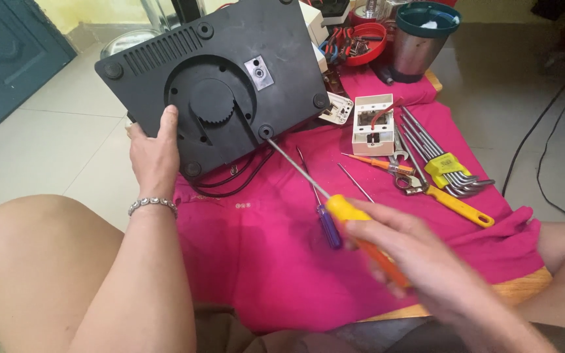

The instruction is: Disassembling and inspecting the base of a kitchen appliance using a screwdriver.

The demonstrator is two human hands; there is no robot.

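The right hand (420, 255), at the lower right of the frame, was closed around the yellow and orange handle of a long screwdriver (335, 202); this grip was a little blurred. The shaft ran up and left, and its tip sat in a recessed screw hole (266, 132) at the lower right corner of a black appliance base (217, 72). The left hand (155, 153), in the left centre, clasped the lower left edge of that base, thumb on the underside, and held it tilted up off the desk in the upper middle of the frame.

To do this step well, I judged, the shaft should stay in line with the hole and press firmly into the screw, while the left hand keeps the base from twisting.

A black cable (237, 182) looped out beneath the base onto the pink cloth (282, 274) covering the desk. A blue-handled screwdriver (327, 222) lay on the cloth just beside the right hand. Further right lay a white switch box (372, 124), a set of hex keys (443, 160) in a yellow holder and a yellow-handled tool (452, 202). A steel jar with a dark green lid (423, 39) stood at the upper right.
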